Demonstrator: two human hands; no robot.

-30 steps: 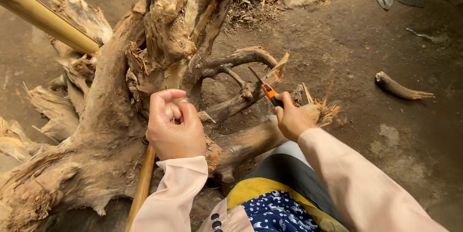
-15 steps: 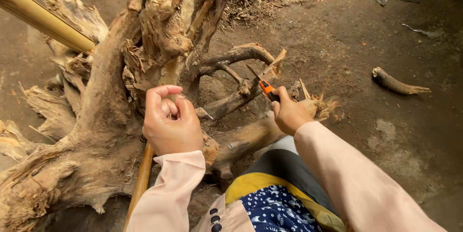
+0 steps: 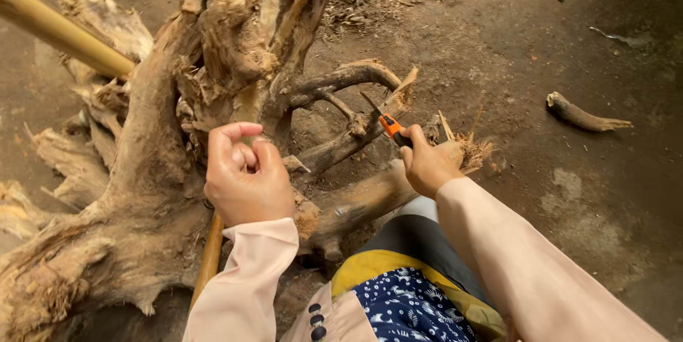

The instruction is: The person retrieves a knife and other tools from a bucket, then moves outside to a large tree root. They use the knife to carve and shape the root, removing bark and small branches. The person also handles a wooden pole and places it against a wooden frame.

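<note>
A large gnarled tree stump with twisting roots [image 3: 171, 136] lies on the dirt ground. My right hand [image 3: 427, 164] grips a small saw with an orange and black handle [image 3: 390, 127]; its thin blade rests against a curved root [image 3: 348, 75]. My left hand [image 3: 245, 175] hovers close to the trunk, fingers curled inward with thumb and forefinger pinched; I cannot tell whether anything is between them. Both arms wear pale pink sleeves.
A bamboo pole [image 3: 60, 33] leans across the stump at upper left, and a second stick [image 3: 208, 264] runs under my left wrist. A cut piece of root [image 3: 580, 116] lies on the bare ground at right. Dry debris sits beyond the stump.
The saw hand has shifted slightly along the root between frames. My left hand stays curled by the trunk, nearly unmoved.
</note>
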